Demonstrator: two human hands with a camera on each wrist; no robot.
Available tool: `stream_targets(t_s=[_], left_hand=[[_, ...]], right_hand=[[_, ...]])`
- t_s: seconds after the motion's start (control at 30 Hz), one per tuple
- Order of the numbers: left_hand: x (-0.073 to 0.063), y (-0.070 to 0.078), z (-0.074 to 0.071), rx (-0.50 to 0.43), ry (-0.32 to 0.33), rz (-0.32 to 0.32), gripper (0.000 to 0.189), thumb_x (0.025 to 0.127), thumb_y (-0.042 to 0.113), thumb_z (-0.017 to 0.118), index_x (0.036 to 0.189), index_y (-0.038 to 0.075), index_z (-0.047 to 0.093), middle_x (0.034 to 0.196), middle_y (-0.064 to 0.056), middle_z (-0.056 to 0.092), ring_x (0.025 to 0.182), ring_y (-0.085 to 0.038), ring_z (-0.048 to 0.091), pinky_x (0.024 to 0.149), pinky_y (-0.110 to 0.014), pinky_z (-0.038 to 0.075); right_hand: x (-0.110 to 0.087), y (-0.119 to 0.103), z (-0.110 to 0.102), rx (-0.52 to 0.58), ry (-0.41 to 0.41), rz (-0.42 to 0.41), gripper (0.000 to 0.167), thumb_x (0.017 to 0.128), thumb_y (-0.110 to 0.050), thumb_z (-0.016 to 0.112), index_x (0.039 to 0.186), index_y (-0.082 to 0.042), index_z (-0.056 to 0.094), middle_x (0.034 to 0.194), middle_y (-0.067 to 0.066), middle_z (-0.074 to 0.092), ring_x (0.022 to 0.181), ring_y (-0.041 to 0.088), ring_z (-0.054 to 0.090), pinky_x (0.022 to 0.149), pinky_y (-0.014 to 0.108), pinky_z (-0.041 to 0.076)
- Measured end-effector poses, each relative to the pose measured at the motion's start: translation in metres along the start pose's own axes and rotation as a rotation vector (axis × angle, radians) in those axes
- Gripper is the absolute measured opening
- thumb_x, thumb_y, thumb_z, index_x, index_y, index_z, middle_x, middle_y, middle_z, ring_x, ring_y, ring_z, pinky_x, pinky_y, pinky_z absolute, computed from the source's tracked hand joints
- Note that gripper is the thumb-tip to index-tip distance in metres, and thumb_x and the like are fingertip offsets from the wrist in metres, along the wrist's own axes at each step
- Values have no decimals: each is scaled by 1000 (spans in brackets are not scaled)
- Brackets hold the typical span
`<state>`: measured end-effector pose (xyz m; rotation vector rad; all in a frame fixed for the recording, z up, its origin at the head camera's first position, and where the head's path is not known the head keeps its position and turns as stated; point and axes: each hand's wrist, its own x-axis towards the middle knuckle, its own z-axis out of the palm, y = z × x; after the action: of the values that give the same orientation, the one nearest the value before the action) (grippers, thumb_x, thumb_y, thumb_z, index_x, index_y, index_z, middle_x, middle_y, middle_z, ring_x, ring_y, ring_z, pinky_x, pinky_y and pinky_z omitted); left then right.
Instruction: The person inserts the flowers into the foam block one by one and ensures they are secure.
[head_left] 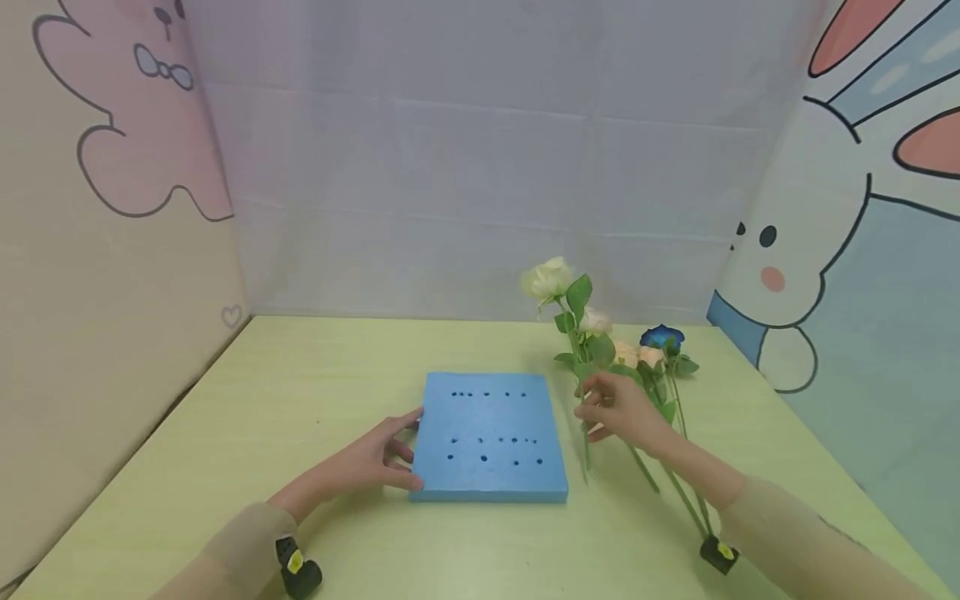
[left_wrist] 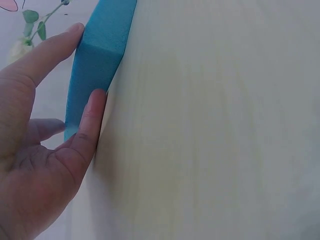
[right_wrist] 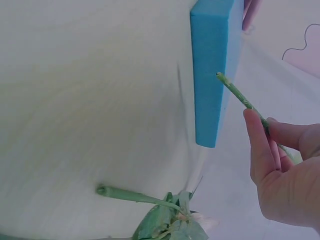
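Note:
A blue foam block (head_left: 498, 423) with rows of small holes in its top lies on the table. My left hand (head_left: 367, 461) rests against its left edge, thumb and fingers extended along the side (left_wrist: 95, 67). To the right of the block, my right hand (head_left: 621, 410) pinches the green stem (right_wrist: 240, 95) of a white rose (head_left: 547, 279) between thumb and fingers. The rose stands nearly upright, bloom at the top and the cut stem end pointing down beside the block's right edge.
Right of the block lie more flowers on long stems: a pale pink rose (head_left: 596, 322), peach roses (head_left: 649, 357) and a blue rose (head_left: 662, 337). A pale cloth wall (head_left: 480, 208) stands behind the yellowish table (head_left: 337, 358), with printed cartoon panels at both sides.

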<state>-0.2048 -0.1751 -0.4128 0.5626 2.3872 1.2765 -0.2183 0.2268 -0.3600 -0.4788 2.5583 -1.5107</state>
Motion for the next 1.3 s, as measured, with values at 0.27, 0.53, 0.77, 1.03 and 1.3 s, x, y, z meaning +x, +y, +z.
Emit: stream_targets(t_s=[0.27,0.53,0.77,1.03,1.3], left_hand=[[-2,1,0,-12,-6,8,109,79,32,84,160,13,14,158,-21,27,117,-25,59,85,-24,52],[-5,-1,0,-58,-14,-1,108,81,31,82,160,18,11,159,-20,25,117,-24,57,88,-31,51],[-5,-2,-1,-39,-13,-19,110,79,30,84,160,20,10,158,-18,26,116,-22,56,88,-29,50],[-2,0,-4,19,-31,0,111,80,32,83,160,20,8,157,-16,26,114,-21,54,90,-34,47],[-3,2,-6,51,-40,-8,112,79,33,84,160,19,8,157,-16,25,111,-20,55,90,-35,45]], right_hand=[[19,-17,-2,-4,67,-76,33,96,-9,63,122,3,47,88,24,66,73,23,71,68,44,60],[32,-26,13,-45,75,-167,29,98,-8,60,123,-2,46,88,23,62,74,26,72,64,44,60],[47,-21,28,-77,88,-270,19,97,-8,61,112,-5,48,82,20,61,73,28,70,61,38,59],[59,-22,36,-77,84,-308,13,98,-8,60,100,-1,49,84,23,59,82,34,69,63,35,60],[74,-21,43,-165,105,-323,15,95,-12,65,89,-8,52,78,12,67,74,22,73,66,27,59]])
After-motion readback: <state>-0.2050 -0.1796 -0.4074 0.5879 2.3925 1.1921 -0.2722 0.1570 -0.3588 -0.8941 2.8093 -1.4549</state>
